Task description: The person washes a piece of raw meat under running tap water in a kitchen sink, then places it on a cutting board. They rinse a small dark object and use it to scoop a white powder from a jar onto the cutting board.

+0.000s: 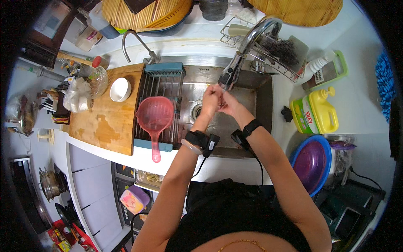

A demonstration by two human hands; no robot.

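Note:
Both of my hands meet over a stainless steel sink (239,126), right below the spout of a chrome pull-out faucet (231,74). My left hand (211,100) has its fingers bent towards the right one. Touching it from the other side is my right hand (230,104), its fingers curled inward. Whether anything lies between them is hidden by the fingers. A drain (197,110) shows to the left of my left wrist. Further left, a pink plastic ladle (155,113) lies on an extendable dish rack (163,71) laid across the sink.
A wooden cutting board (122,126) with a white bowl (120,89) lies left of the sink. A slim metal tap (138,41) and a wire caddy (274,56) stand behind. To the right are a yellow detergent jug (315,110) and a blue-rimmed purple basin (310,165).

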